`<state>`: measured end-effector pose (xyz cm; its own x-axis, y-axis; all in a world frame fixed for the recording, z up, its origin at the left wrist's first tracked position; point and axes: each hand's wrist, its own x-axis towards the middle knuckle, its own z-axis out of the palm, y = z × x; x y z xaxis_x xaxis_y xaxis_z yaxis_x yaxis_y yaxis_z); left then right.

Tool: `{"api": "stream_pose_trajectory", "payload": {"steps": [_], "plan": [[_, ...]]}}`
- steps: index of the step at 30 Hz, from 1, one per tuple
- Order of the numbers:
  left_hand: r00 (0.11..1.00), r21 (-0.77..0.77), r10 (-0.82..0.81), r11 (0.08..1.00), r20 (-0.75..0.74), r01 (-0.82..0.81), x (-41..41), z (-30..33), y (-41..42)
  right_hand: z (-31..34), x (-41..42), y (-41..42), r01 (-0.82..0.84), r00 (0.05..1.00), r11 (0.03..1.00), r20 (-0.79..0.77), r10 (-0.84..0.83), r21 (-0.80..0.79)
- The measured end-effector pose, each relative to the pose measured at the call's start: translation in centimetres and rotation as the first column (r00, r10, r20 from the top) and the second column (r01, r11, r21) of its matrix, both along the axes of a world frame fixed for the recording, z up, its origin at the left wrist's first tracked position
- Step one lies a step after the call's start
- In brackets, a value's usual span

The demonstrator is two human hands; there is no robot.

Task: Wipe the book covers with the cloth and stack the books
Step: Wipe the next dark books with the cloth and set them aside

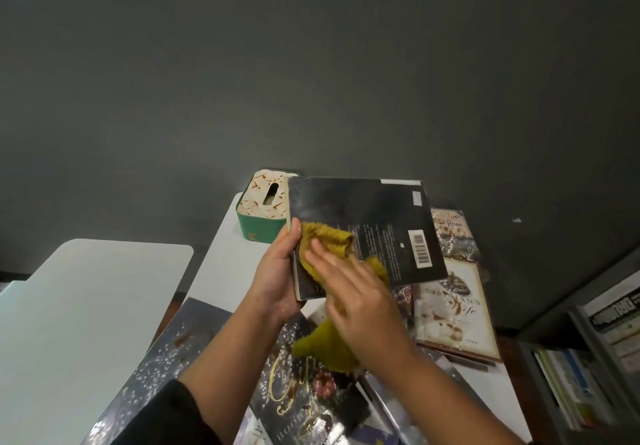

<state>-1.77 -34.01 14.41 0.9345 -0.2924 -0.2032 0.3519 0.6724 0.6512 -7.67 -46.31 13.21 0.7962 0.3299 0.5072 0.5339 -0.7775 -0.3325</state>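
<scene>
Above the white table (221,271), right in the middle of the view, a dark book (374,222) is held up off the surface, back cover towards the camera, its barcode label showing near the right edge. The left hand (277,271) grips it along the left edge, thumb curled over the cover, fingers wrapped behind. And there's the right hand (356,302), fingers out fairly straight and blurred, pressing a mustard-yellow cloth (329,243) flat against the lower left part of that cover. Part of the cloth bunches up above the fingertips, and a long tail of it hangs down below the palm.

Down on the table, more books lie spread about rather than stacked. A cream-covered book (453,309) sits to the right, just under the raised one, with another pale book (450,229) peeking out behind it. Nearer the camera, a dark book with gold lettering (294,396) lies under the forearms, and a large speckled dark cover (166,368) slants off to the left.

At the far end of the table, a green box with a patterned lid (259,209) stands just behind the held book's top left corner. A pale chair back (86,306) fills the left side, and a shelf with upright books (588,375) sits at the far right.
</scene>
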Motion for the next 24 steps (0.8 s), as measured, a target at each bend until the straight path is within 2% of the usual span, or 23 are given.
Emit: {"api": "stream_pose_trajectory", "payload": {"steps": [2,5,9,10,12,15,18,19,21,24], "plan": [[1.000,-0.010,-0.006,1.000,-0.015,0.006,0.2,0.1,0.1,0.0,1.0,-2.0,0.050,0.999,0.995,-0.001,-0.050,0.083],[0.999,-0.017,0.031,0.999,-0.023,-0.031,0.4,0.3,0.6,0.1,3.0,-6.0,0.289,0.957,0.905,-0.102,-0.270,0.313],[0.998,0.006,0.047,0.999,-0.033,-0.047,0.5,0.3,0.8,-0.1,4.1,-7.1,0.486,0.874,0.782,-0.203,-0.442,0.391],[0.998,0.011,0.049,0.999,-0.036,-0.049,0.4,0.3,0.7,-0.2,3.9,-6.0,0.490,0.871,0.778,-0.193,-0.451,0.393],[0.998,0.020,0.051,0.999,-0.027,-0.050,0.5,0.5,0.3,0.0,2.5,-2.5,0.404,0.913,0.841,-0.110,-0.392,0.359],[0.999,-0.003,0.046,0.999,-0.023,-0.046,0.4,0.4,0.1,0.1,0.4,2.1,0.200,0.979,0.968,0.008,-0.203,0.150],[1.000,-0.021,0.014,1.000,-0.007,-0.014,0.2,-0.1,0.2,0.5,0.6,2.4,0.113,0.993,0.994,0.043,-0.112,-0.003],[1.000,-0.020,-0.002,1.000,0.013,0.002,0.1,-0.1,0.3,0.6,1.0,1.7,0.102,0.994,0.995,0.032,-0.102,-0.001],[0.998,-0.001,-0.012,1.000,0.054,0.012,0.1,0.0,0.7,1.2,1.7,-0.2,0.130,0.991,0.986,-0.049,-0.125,0.106],[0.998,0.038,0.029,0.999,0.055,-0.031,0.1,-0.1,1.6,2.0,3.8,-4.0,0.304,0.947,0.899,-0.204,-0.249,0.316]]}}
